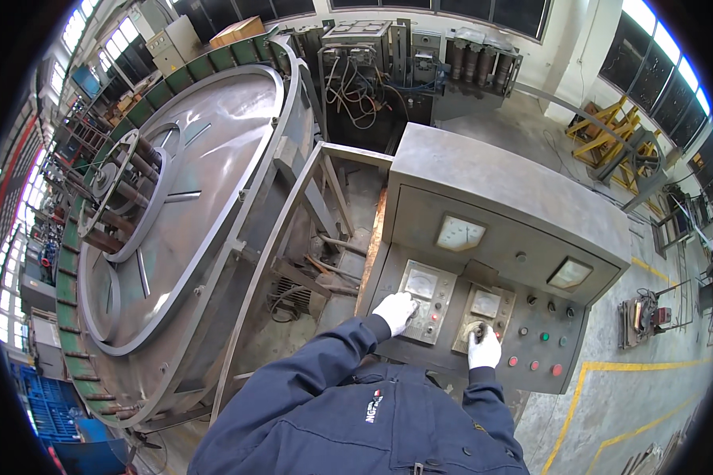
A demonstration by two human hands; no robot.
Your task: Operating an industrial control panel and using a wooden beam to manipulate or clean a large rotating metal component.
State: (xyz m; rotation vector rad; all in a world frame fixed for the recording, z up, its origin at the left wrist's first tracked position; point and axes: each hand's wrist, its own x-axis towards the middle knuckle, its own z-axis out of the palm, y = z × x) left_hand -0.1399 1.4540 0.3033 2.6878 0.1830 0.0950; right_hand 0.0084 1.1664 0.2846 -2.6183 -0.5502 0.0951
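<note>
I stand at a grey metal control console [491, 182] with white gloves on both hands. At the lower left of the left meter panel [428, 305], my left hand [395, 312] has its fingers closed round a small knob, which they mostly hide. My right hand [484, 349] grips a dark round control knob [477, 332] on the right meter panel [487, 305]. Small red indicator lights sit beside both knobs. Right of my right hand are green push buttons [545, 336] and red push buttons [535, 366]. Two larger gauges, one of them square [460, 233], are set in the upright face above.
A large round steel machine table [190, 190] with a green rim fills the left side. A metal frame rail [273, 261] runs between it and the console. Behind stands a unit with loose cables [352, 87]. Yellow stands [610, 138] and floor lines [582, 396] lie to the right.
</note>
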